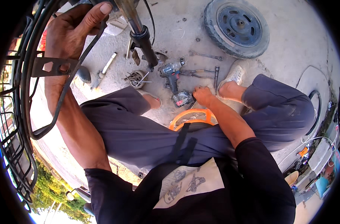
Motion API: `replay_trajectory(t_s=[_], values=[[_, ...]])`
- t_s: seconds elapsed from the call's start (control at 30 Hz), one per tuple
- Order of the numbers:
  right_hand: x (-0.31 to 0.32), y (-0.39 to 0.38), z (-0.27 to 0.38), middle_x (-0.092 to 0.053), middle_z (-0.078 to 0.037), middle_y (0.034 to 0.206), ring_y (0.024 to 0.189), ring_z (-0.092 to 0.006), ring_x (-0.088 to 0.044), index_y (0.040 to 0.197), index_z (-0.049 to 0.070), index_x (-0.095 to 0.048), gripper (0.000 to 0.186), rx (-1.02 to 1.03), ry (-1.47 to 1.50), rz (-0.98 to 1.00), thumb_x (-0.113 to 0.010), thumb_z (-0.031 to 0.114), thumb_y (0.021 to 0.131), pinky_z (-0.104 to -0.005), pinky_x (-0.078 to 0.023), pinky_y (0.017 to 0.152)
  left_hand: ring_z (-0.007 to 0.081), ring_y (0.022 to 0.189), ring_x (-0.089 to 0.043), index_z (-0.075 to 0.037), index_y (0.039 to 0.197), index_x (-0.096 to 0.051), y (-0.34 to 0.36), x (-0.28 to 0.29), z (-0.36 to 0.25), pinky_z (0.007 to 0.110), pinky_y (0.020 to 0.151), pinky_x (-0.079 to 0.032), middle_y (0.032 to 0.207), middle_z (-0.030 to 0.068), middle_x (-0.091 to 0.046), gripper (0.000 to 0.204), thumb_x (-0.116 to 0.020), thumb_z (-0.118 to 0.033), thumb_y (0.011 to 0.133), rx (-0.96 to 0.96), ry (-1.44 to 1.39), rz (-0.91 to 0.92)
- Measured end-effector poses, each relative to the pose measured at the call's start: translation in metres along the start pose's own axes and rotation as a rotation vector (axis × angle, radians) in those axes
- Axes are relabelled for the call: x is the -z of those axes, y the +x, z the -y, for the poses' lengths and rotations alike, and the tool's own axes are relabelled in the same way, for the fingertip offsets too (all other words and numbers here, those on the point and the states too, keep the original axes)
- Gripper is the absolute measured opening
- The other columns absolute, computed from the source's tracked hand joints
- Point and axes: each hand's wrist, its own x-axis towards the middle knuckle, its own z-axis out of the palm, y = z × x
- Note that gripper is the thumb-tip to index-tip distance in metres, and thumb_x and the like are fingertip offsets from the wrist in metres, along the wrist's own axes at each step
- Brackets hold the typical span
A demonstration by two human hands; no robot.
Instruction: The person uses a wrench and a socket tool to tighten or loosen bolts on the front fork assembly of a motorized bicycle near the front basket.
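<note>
My left hand (71, 35) is raised at the upper left, fingers curled round part of a black metal frame (50, 66) with a wire basket (13, 112), beside a fork tube (146, 48). My right hand (203, 96) is closed low near the ground, on a thin dark tool (192, 105) that is mostly hidden. Just left of it lies a cordless drill (171, 80) with its battery (182, 99). Pliers (200, 73), a wrench (209, 56), a socket wrench (216, 76) and a metal cup holding rods (136, 79) lie about it.
A wheel (235, 31) lies at the upper right. An orange rimmed object (173, 121) sits between my legs. A white-handled tool (108, 63) lies left of the fork. Cables and assorted clutter (319, 156) line the concrete edge at right.
</note>
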Motion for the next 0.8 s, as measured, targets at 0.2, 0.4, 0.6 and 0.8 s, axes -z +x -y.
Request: replay_trajectory(t_s=[0.2, 0.4, 0.6, 0.8], values=[[-0.011, 0.007, -0.005, -0.064, -0.011, 0.096, 0.089, -0.0293, -0.068, 0.086, 0.008, -0.072, 0.016, 0.141, -0.007, -0.132, -0.056, 0.011, 0.084, -0.0438, -0.055, 0.077, 0.0109, 0.072, -0.06, 0.0, 0.085, -0.07, -0.004, 0.003, -0.009, 0.026, 0.071, -0.048, 0.074, 0.0046, -0.066, 0.045, -0.075, -0.045, 0.085, -0.02, -0.021, 0.051], [0.025, 0.011, -0.016, -0.07, -0.016, 0.101, 0.097, -0.0306, -0.069, 0.094, 0.008, -0.073, 0.017, 0.061, -0.054, 0.262, -0.062, 0.012, 0.082, -0.0422, -0.056, 0.081, 0.0106, 0.068, -0.055, 0.001, 0.09, -0.071, -0.01, 0.002, -0.015, 0.028, 0.064, -0.044, 0.07, 0.0048, -0.065, 0.051, -0.075, -0.049, 0.084, -0.01, -0.037, 0.042], [0.097, 0.017, -0.045, -0.073, -0.018, 0.095, 0.092, -0.0299, -0.071, 0.096, 0.002, -0.074, 0.024, -0.203, 0.141, 0.357, -0.061, 0.007, 0.077, -0.0396, -0.057, 0.076, 0.0119, 0.07, -0.057, 0.001, 0.092, -0.072, -0.004, 0.003, -0.01, 0.029, 0.066, -0.045, 0.072, 0.0048, -0.066, 0.054, -0.074, -0.052, 0.084, -0.048, -0.046, 0.057], [0.109, -0.011, -0.097, -0.071, -0.022, 0.086, 0.079, -0.0392, -0.07, 0.094, -0.001, -0.072, 0.024, -0.355, 0.643, 0.182, -0.067, 0.015, 0.076, -0.0455, -0.055, 0.066, 0.01, 0.072, -0.058, 0.003, 0.092, -0.071, -0.008, 0.007, -0.012, 0.027, 0.069, -0.047, 0.075, 0.003, -0.065, 0.049, -0.07, -0.047, 0.089, -0.082, -0.019, 0.073]])
